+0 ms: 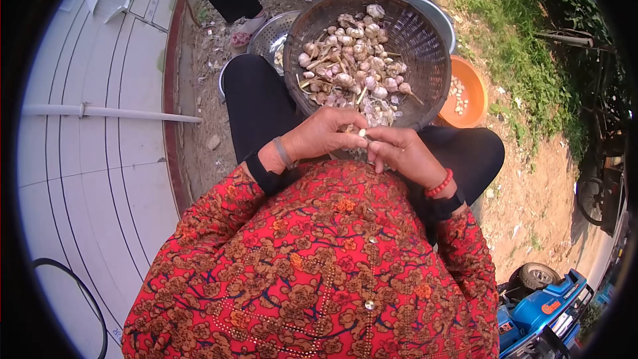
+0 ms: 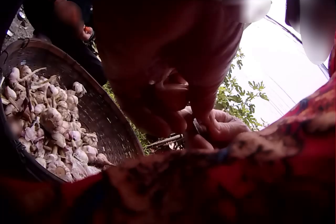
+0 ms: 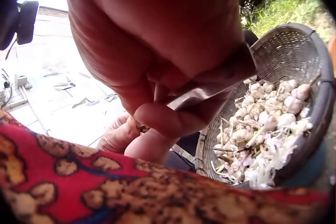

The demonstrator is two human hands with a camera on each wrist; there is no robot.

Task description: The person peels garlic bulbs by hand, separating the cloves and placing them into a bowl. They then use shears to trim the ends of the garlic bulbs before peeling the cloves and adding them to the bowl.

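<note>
Garlic clove (image 1: 362,132), small, whitish, pinched

Woven wicker basket (image 1: 425,46), glossy orange plastic bowl (image 1: 475,83)

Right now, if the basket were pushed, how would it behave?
Basket probably tips easily: it sits on the lap, not on flat ground. Woven and wide, so likely light and slightly flexible. The loose garlic would probably slide or spill.
</note>
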